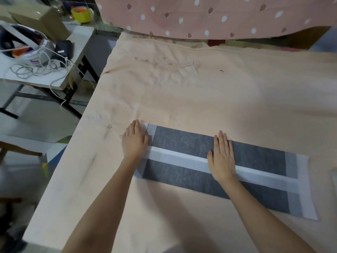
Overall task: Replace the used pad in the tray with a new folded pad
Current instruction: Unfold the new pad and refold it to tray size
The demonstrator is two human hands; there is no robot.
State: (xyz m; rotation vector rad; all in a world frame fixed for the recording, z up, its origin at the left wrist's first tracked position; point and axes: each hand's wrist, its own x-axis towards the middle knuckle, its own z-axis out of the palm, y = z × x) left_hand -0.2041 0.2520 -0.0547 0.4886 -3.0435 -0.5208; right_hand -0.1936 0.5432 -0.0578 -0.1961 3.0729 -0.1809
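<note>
Head: left hand (135, 141), right hand (222, 157) flat on folded pad (184, 141).

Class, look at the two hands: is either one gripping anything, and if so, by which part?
Neither grips anything. The left hand lies flat on the left end of the folded pad; the right hand lies flat across its white middle strip.

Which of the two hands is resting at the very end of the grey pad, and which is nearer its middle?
The left hand lies flat on the pad's left end, over its white edge. The right hand lies flat nearer the middle, across the white strip.
</note>
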